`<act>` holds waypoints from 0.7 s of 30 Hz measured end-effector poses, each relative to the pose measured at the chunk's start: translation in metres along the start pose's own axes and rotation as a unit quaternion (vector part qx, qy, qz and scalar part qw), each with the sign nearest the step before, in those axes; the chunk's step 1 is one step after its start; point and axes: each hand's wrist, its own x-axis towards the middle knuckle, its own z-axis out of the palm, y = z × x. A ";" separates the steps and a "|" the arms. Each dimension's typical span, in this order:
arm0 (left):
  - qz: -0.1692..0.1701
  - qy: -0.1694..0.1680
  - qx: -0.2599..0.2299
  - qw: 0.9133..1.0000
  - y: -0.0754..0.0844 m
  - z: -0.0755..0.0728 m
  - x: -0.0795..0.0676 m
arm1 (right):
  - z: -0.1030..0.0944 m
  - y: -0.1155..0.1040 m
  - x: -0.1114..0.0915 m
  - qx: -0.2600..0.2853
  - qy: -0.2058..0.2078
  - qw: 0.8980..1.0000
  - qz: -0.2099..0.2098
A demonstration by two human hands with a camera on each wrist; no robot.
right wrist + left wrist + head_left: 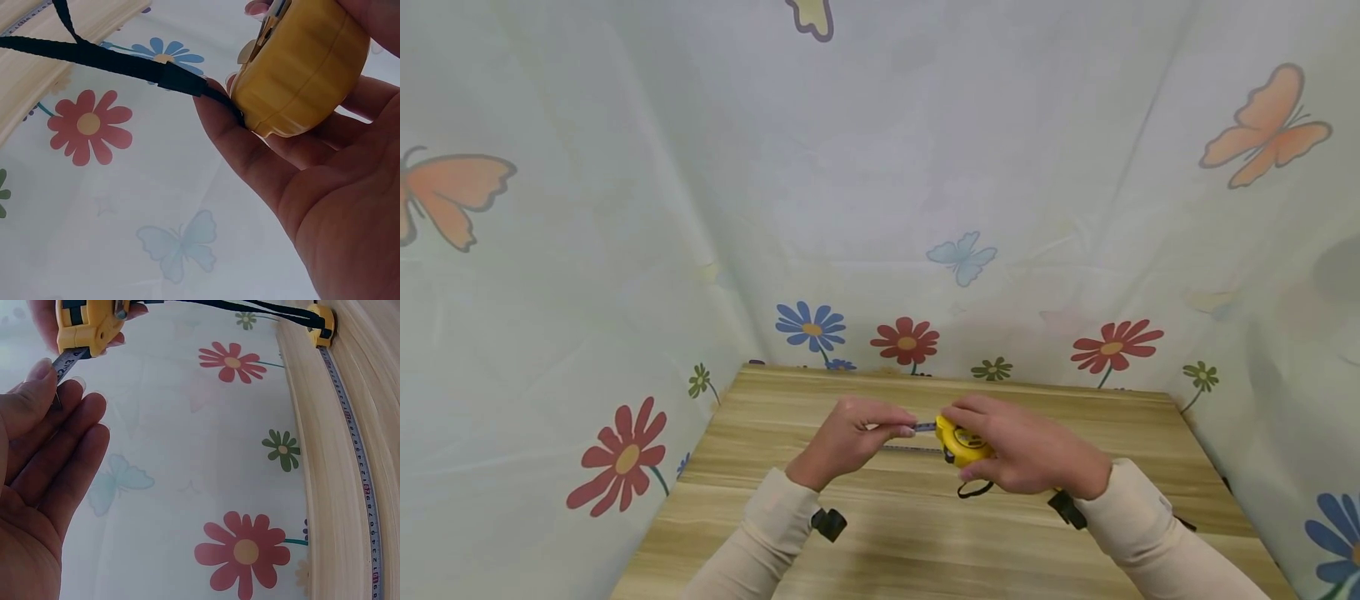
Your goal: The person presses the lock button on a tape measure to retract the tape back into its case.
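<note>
My right hand [1018, 442] grips a yellow tape measure [964, 443] by its case. In the right wrist view, the fingers curl round the yellow case [306, 69], and a black wrist strap [119, 62] hangs from it. A short length of metal blade [925, 427] sticks out of the case toward the left. My left hand [857, 433] pinches the blade's end between thumb and forefinger; its other fingers [75, 456] are loosely extended. Both hands are raised over the table.
A second yellow tape measure [323, 328] lies on the wooden table [850, 542], its long blade [359, 456] drawn out along the surface. White sheeting [925, 150] printed with flowers and butterflies stands behind the table and at both sides.
</note>
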 end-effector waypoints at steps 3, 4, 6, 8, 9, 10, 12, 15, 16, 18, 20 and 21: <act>0.002 -0.001 -0.001 1.000 0.000 0.000 0.000 | 0.001 0.000 0.001 0.000 0.000 1.000 -0.002; 0.001 -0.001 -0.002 1.000 0.000 -0.001 0.000 | 0.001 0.000 0.001 0.000 0.000 1.000 -0.002; -0.001 -0.002 -0.002 1.000 0.000 -0.001 -0.001 | 0.002 0.000 0.002 0.001 0.001 1.000 -0.002; -0.002 -0.002 -0.003 1.000 0.000 -0.001 -0.001 | 0.002 -0.001 0.003 0.000 0.002 1.000 -0.003; 0.000 -0.002 -0.003 1.000 0.000 -0.001 -0.001 | 0.002 -0.001 0.003 -0.001 0.002 1.000 -0.005; 0.000 -0.002 -0.005 1.000 -0.001 -0.001 -0.001 | 0.002 -0.002 0.004 -0.002 0.003 1.000 -0.007; 0.005 -0.001 -0.007 1.000 -0.002 -0.001 -0.002 | 0.003 -0.003 0.005 -0.003 0.005 1.000 -0.012; 0.010 -0.002 -0.012 1.000 -0.002 0.000 -0.002 | 0.004 -0.004 0.006 -0.001 0.003 1.000 -0.015; 0.011 -0.002 -0.013 1.000 -0.002 0.000 -0.002 | 0.004 -0.004 0.006 -0.001 0.002 1.000 -0.015; 0.012 -0.002 -0.013 1.000 -0.001 0.000 -0.002 | 0.004 -0.004 0.006 0.002 0.000 1.000 -0.013; 0.012 -0.001 -0.014 1.000 0.000 0.000 -0.002 | 0.004 -0.005 0.006 0.006 -0.001 1.000 -0.012; 0.011 0.000 -0.014 1.000 0.000 -0.001 -0.002 | 0.003 -0.005 0.006 0.008 0.000 1.000 -0.013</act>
